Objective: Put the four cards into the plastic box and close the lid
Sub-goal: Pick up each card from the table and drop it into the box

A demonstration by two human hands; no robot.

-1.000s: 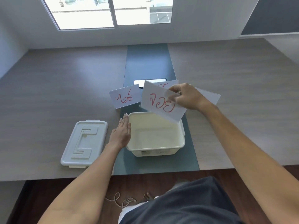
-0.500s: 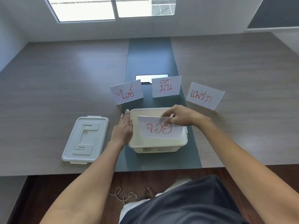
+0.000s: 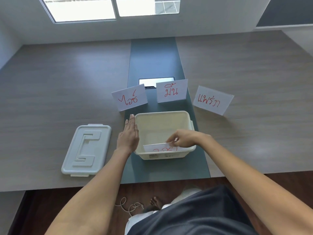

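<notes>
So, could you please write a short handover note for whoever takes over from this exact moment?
Left hand: flat and open against the left wall of the box, steadying it.
Right hand: inside the box, pinching the first card, which leans against the near wall, not yet released.
Three cards wait on the table beyond the box: left card, middle card, right card.
Lid lies off, left of the box.
Done: first card nearly in.
Left: release it, add the other three, close the lid.
</notes>
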